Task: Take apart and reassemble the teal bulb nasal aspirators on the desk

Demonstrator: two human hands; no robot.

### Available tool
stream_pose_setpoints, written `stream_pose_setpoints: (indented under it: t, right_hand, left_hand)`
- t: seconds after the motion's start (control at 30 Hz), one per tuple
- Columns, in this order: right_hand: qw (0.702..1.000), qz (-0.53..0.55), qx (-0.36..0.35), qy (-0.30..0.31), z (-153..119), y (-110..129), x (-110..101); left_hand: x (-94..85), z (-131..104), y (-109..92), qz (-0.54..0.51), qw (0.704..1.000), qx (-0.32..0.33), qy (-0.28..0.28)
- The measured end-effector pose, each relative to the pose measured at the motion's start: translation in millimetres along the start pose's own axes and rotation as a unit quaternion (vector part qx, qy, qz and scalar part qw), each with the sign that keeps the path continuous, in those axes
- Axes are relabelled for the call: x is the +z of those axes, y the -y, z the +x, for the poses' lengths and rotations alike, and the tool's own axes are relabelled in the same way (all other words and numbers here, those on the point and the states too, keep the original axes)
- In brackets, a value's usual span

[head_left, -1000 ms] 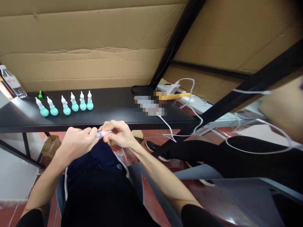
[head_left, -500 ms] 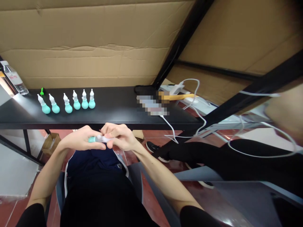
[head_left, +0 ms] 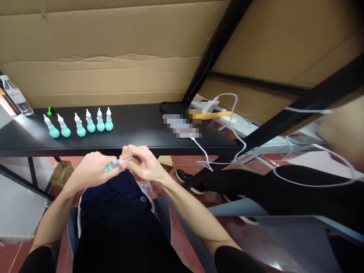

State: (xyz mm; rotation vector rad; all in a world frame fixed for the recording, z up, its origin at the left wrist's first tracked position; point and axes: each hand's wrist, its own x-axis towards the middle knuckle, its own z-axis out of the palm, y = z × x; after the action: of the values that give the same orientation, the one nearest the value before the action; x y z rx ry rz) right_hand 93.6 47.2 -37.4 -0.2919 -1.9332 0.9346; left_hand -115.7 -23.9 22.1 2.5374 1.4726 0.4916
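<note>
Just in front of the table's edge, my left hand (head_left: 92, 170) is closed around the teal bulb of a nasal aspirator (head_left: 114, 164). Most of that bulb is hidden by the palm and fingers. My right hand (head_left: 143, 163) pinches the aspirator's clear-white nozzle end between thumb and fingers. On the black table (head_left: 136, 129), several like aspirators stand in a loose row, teal bulbs down and white tips up, among them one at the left end (head_left: 53, 131) and one at the right end (head_left: 109, 124).
A water bottle (head_left: 17, 96) and a small green item (head_left: 49, 111) are at the back left. Toward the right lie a blurred-out device (head_left: 180, 126), white cables (head_left: 203, 151) and a yellow strip (head_left: 217, 115). Another person's black-clad leg (head_left: 241, 185) extends in from the right.
My left hand has turned and the aspirator now slants up to the right. My right fingers have shifted up along its nozzle. The row on the table stays put.
</note>
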Motion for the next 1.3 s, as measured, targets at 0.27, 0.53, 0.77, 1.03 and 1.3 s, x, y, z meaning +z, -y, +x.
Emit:
stream_pose_setpoints:
  t: [0.27, 0.53, 0.77, 1.03, 1.3]
  right_hand:
    - [0.998, 0.059, 0.028, -0.013, 1.0, -4.6, 12.1]
    - [0.995, 0.071, 0.064, 0.004, 2.4, 3.5, 10.4]
    - [0.995, 0.043, 0.07, -0.052, 4.3, 11.9, 13.9]
    - [0.955, 0.006, 0.045, -0.294, 100.3, -50.0, -69.9]
    - [0.944, -0.163, 0.195, -0.211, 199.0, -141.4, -76.7]
  left_hand:
    - [1.6, -6.8, -16.3, 0.257, 0.963, -0.079, 0.004]
    - [-0.4, -8.0, -7.8, 0.231, 0.971, -0.044, -0.043]
    - [5.5, 0.2, -1.4, 0.141, 0.988, -0.047, -0.05]
    - [9.4, 1.0, 9.1, 0.146, 0.959, -0.1, -0.22]
    - [0.0, -5.4, 7.4, 0.158, 0.958, -0.115, -0.21]
